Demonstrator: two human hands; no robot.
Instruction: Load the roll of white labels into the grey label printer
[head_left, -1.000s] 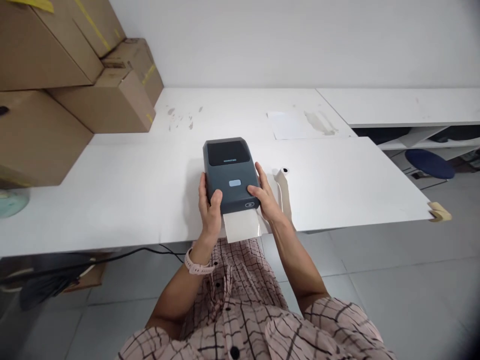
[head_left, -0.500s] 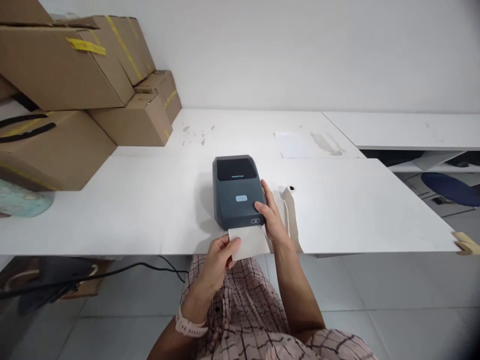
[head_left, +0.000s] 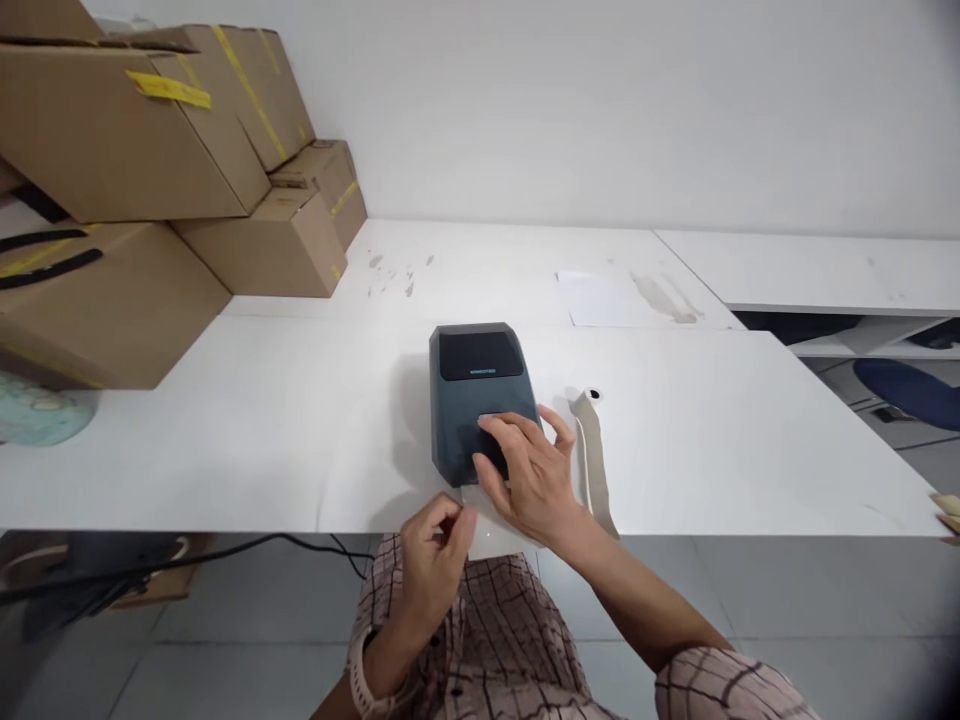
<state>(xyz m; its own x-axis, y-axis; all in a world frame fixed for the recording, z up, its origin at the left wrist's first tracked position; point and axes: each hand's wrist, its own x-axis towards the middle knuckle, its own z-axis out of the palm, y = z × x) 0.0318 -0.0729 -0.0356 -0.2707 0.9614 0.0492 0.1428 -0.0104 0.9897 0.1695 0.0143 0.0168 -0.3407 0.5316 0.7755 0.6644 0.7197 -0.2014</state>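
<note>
A dark blue-grey label printer [head_left: 480,390] with a glossy black window stands near the front edge of the white table. White label paper [head_left: 491,540] comes out of its front and hangs past the table edge. My left hand [head_left: 435,550] is closed, thumb and fingers pinching the paper's left edge. Above the printer's front half lies my right hand [head_left: 529,470], fingers apart and holding nothing. Its index fingertip is at the light button on top, which it mostly covers. Right of the printer is a small roll with a beige strip [head_left: 592,455] unrolled toward me.
Cardboard boxes [head_left: 135,130] are stacked at the left, with a pale green translucent container [head_left: 45,410] below them. A white sheet [head_left: 596,298] lies at the back of the table [head_left: 247,430]. A black cable [head_left: 262,543] runs under the front edge. A blue seat [head_left: 911,390] stands at right.
My right hand has moved from the printer's right side onto its top, at the button. More paper shows out of the front. My left hand remains at the paper's left edge.
</note>
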